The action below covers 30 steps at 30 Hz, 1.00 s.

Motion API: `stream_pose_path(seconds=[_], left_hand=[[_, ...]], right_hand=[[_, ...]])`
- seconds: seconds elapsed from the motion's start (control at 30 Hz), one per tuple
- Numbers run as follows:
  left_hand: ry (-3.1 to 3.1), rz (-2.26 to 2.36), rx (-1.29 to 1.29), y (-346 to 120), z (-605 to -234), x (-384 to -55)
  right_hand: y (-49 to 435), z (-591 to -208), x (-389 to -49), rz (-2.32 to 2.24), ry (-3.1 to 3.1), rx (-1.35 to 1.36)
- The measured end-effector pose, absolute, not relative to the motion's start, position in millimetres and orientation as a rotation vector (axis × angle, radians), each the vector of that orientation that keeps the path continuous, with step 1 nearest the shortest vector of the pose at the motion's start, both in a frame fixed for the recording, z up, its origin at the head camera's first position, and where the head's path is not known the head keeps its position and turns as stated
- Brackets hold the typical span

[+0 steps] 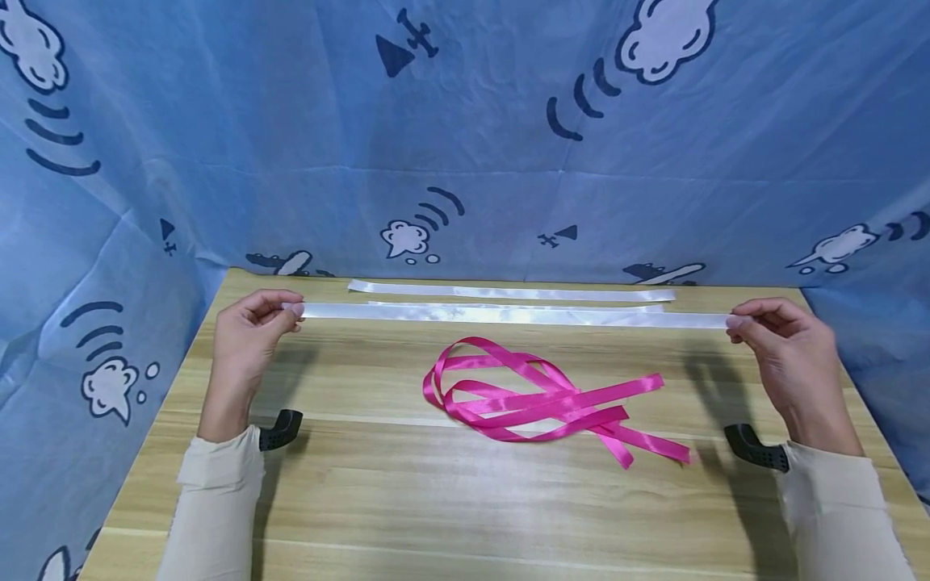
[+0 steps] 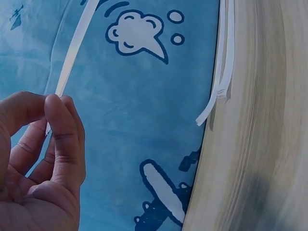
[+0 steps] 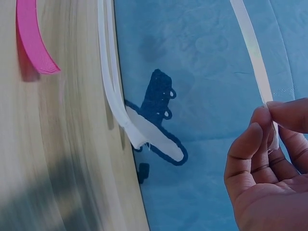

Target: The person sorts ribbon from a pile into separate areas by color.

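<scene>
A white satin ribbon (image 1: pixel 508 314) is stretched nearly level between two hands, held above the table. My left hand (image 1: pixel 250 331) pinches its left end between thumb and finger; the left wrist view shows the ribbon (image 2: pixel 74 48) rising from that pinch. At the other end, my right hand (image 1: pixel 792 355) pinches the ribbon's right tip, and a short frayed end shows below the fingers in the right wrist view. Behind lies another white ribbon strip (image 1: pixel 508 293) along the table's back edge. A further white strip is partly hidden behind the held one.
Looped pink ribbon (image 1: pixel 538 407) lies mid-table, its loose ends toward the right. The wooden table (image 1: pixel 436 516) meets a blue patterned cloth (image 1: pixel 465 145) at its back edge, with more cloth at the sides. Black wrist mounts (image 1: pixel 282 429) stick inward from both sleeves.
</scene>
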<state>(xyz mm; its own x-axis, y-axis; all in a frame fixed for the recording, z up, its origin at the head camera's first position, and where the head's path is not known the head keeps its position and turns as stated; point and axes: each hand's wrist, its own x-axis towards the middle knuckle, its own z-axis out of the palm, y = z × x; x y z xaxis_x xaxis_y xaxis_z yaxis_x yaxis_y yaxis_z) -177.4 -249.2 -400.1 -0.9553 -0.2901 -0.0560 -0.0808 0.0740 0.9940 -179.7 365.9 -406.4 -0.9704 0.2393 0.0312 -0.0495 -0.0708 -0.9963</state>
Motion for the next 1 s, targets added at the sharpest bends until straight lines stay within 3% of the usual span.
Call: stream_pose_path(seconds=[1.0], left_hand=[[-2.426, -1.863, 0.431, -249.3, -418.7, -197.2]], right_hand=[[368.0, -417.8, -188.6, 2.161, -2.056, -0.392]])
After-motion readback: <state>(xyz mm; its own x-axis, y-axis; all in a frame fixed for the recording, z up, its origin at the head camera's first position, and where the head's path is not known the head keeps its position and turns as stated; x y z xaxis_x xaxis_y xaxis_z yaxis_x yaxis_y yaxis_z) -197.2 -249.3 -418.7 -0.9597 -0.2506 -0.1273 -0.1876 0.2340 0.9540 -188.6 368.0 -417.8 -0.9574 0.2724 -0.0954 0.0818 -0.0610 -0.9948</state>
